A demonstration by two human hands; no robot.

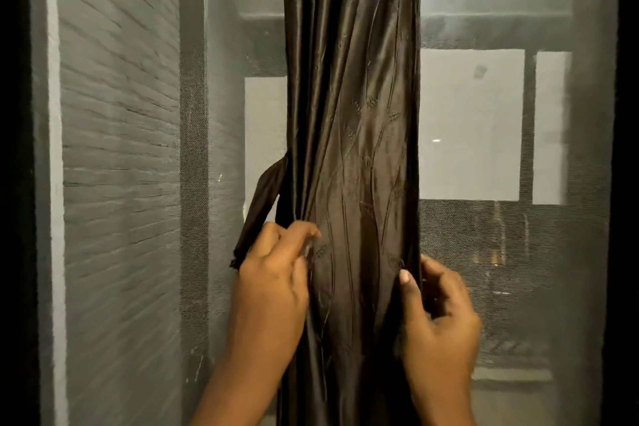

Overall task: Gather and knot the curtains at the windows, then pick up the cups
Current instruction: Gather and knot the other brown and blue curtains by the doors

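From the head camera, the dark brown satin curtain with faint embroidered sprigs [352, 135] hangs as one bunched column in front of the grey mesh window screen [138, 149], already drawn together from both sides. The left hand [273, 284] grips the curtain's left edge: its fingers [304, 230] are curled into the folds, pinching cloth. Just above and outside those fingers a narrow strip of the same dark fabric [257, 207] slants down, perhaps a tie-back; whether the hand holds it too, I cannot tell. The right hand [437, 315] clamps the opposite edge, thumb [406, 282] pressed on the front face and the other fingers wrapped behind the fabric.

Between the two sets of fingers the cloth lies fairly flat and smooth. No knot shows anywhere above or below them.

My judgement: the gathering at this window is largely done, the knotting has not begun, and any other windows remain. No cups appear in this view, so that part is wholly ahead.
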